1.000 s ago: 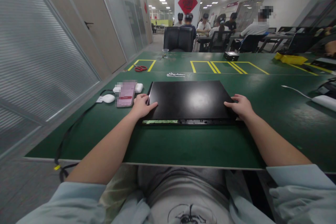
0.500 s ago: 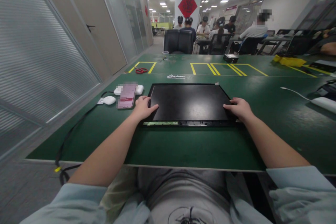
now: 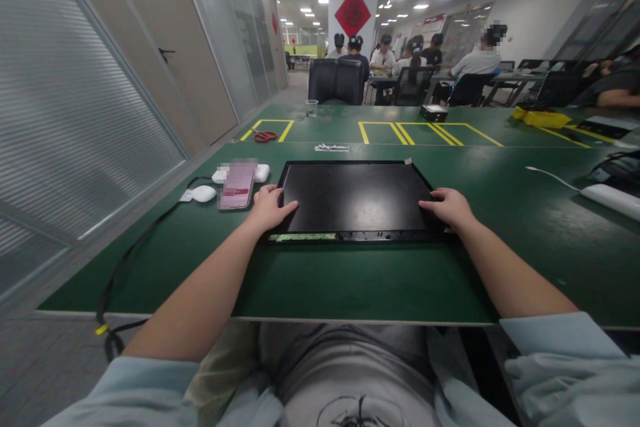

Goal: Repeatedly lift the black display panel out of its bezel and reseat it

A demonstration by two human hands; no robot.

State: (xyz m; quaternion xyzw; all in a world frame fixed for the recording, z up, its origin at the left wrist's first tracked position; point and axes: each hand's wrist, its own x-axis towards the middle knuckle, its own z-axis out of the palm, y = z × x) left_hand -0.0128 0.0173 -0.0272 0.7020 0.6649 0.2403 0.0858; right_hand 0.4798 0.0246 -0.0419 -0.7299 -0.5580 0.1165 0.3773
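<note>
A black flat display panel [image 3: 355, 197] lies in front of me on the green table, screen side up. Along its near edge, a green circuit strip [image 3: 303, 237] shows in the black frame. My left hand [image 3: 270, 208] grips the panel's left side, thumb on the face and fingers at the outer edge. At the opposite side my right hand [image 3: 450, 207] holds the edge in the same way, its thumb resting on the screen. The undersides of the fingers are partly hidden. A small pale tab [image 3: 408, 161] sticks up at the far right corner.
Left of the panel lie a pink phone [image 3: 237, 185], a white mouse-like object [image 3: 204, 194] and a black cable [image 3: 135, 247]. Beyond are red scissors [image 3: 265, 136], small white parts [image 3: 332, 147] and a plastic cup [image 3: 311, 107]. A white device [image 3: 611, 201] sits right. Several people sit behind.
The whole view has shifted slightly, so everything appears a little further left. Both hands keep the same hold on the panel, which stays in place on the table.
</note>
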